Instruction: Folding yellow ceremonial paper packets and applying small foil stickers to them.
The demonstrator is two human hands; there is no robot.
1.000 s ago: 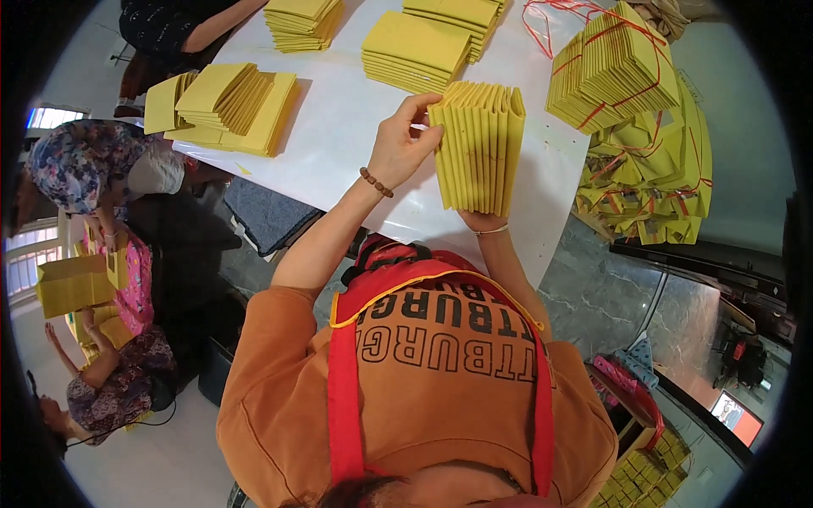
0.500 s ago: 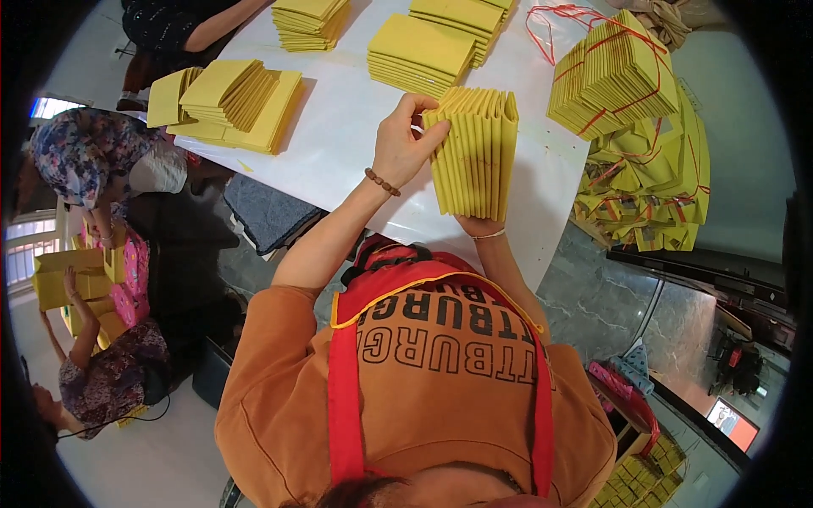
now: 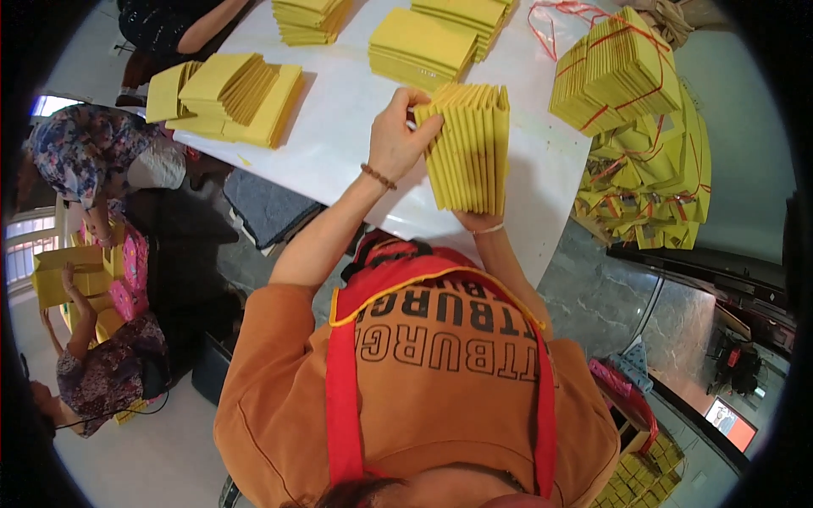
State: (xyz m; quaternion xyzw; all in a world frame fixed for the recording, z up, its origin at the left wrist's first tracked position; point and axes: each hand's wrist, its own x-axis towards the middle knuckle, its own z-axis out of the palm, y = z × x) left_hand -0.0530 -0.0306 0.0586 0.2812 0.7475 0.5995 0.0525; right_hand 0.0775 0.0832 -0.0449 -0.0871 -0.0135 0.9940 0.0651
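A thick stack of folded yellow paper pieces is held upright above the white table, with its folded edges fanned slightly apart at the top. My left hand grips its upper left side, thumb on the near face and fingers curled over the edge. From below, my right hand supports the stack's bottom; its fingers are hidden behind the paper. Beyond them on the table lies another yellow stack. To the left sits a leaning pile of yellow folded pieces.
A bundle tied with red string stands at the table's right, above more tied yellow bundles. The white table ends near my waist. Two people work at the left among yellow pieces; another person's arm shows at the far left.
The stack has shifted slightly left in my hands. The outermost piece on its right, which bulged open at the top, now lies flatter against the others.
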